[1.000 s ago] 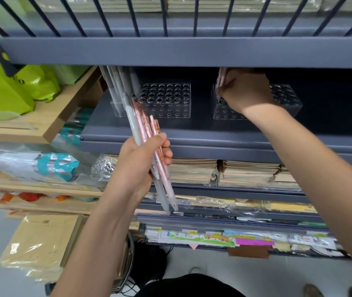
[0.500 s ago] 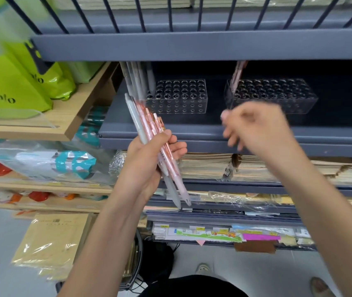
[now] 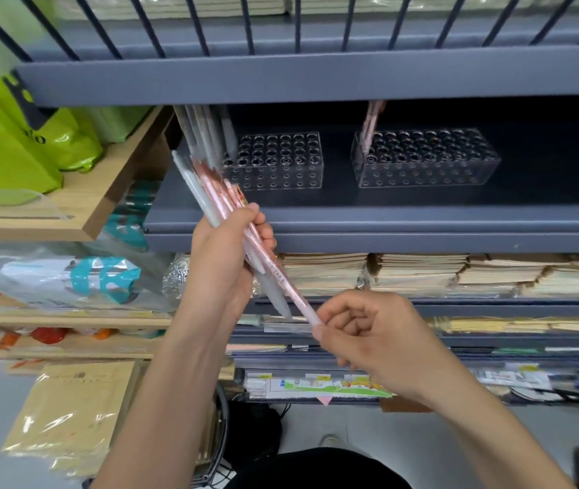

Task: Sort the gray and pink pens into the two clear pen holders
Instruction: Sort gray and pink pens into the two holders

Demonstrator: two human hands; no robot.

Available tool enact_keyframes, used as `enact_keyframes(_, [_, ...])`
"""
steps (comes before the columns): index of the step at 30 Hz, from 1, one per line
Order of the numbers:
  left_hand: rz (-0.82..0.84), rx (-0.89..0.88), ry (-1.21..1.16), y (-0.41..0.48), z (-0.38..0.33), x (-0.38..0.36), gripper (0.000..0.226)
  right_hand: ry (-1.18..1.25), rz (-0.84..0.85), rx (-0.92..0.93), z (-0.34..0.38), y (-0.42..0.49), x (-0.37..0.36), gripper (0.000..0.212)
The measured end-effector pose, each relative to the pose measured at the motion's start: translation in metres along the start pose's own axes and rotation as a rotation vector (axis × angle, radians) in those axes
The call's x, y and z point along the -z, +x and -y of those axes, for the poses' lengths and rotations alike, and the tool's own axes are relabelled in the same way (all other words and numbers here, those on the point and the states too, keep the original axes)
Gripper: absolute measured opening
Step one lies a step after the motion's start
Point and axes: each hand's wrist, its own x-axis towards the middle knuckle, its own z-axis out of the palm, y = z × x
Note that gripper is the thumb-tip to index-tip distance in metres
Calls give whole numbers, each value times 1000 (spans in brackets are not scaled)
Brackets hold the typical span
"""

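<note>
My left hand (image 3: 226,254) grips a slanted bundle of pens (image 3: 210,192), several pink and some gray. My right hand (image 3: 369,333) pinches the lower tip of one pink pen (image 3: 288,287) that sticks out of the bundle. On the dark shelf above stand two clear pen holders. The left holder (image 3: 277,164) has several gray pens (image 3: 206,132) standing at its left end. The right holder (image 3: 425,160) has pink pens (image 3: 371,125) in its left corner, their tops hidden by the shelf above.
A gray shelf beam (image 3: 316,75) overhangs the holders. Stacks of notebooks (image 3: 422,273) fill the shelf below. Green bags (image 3: 16,142) sit on a wooden shelf at the left. Paper packs (image 3: 72,418) lean near the floor.
My right hand left the right holder, where it had set a pink pen, came down and now pinches a pen at the bundle's lower end. The left hand kept the bundle.
</note>
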Motion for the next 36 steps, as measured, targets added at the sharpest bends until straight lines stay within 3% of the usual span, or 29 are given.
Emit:
enact_keyframes(4, [1,-25,12,7,-1,-4,6,80,-13,-26,-3,-3,22,7])
enact_keyframes(8, [55,-5,-21,2,12,-16,5,141,-142,83,6,12,51,26])
enact_keyframes(14, [68,20,-48,-3,25,-26,7,10,-460,352,28,53,106,2])
enact_keyframes(18, [59,15,-55,-7,30,-32,6,-139,-559,392,47,93,129,9])
enact_keyframes(20, [48,5,-46,-10,33,-34,4,-222,-572,424,50,117,133,23])
enact_keyframes(23, [17,-15,-38,-15,36,-34,3,-480,-547,399,54,140,132,10])
enact_keyframes(28, [-17,-62,-21,-15,35,-30,3,-800,-415,348,61,156,132,18])
enact_keyframes(36, [0,-59,1,-15,35,-23,18,-928,-341,272,66,164,128,29])
